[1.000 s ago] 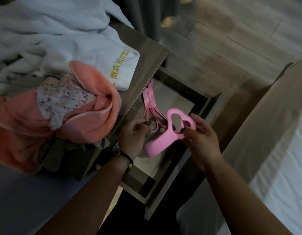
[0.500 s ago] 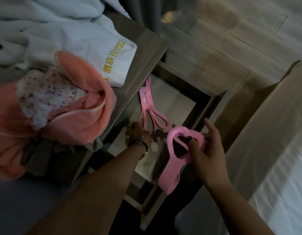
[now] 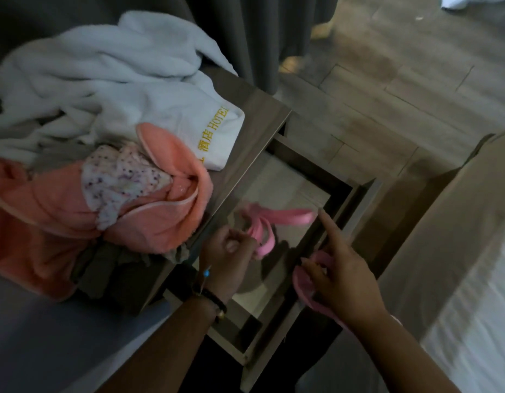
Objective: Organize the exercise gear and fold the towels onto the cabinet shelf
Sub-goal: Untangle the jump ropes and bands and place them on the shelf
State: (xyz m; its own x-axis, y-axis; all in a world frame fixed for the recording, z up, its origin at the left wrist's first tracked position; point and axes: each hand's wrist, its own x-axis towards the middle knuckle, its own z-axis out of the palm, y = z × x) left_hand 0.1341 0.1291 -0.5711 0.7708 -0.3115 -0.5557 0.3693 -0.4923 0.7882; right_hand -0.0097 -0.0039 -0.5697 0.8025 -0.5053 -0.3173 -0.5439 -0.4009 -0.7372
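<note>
Resistance bands (image 3: 262,231) hang pinched in left hand (image 3: 227,256) over drawer (image 3: 342,199); right hand (image 3: 342,276) grips pink trainer (image 3: 302,282).

A single head-worn camera is looking steeply down and forward, sitting close above the open drawer (image 3: 296,191) and both hands. Its wide angle is also taking in the cabinet top (image 3: 259,129), floor (image 3: 387,80) and bed edge (image 3: 472,321).
</note>
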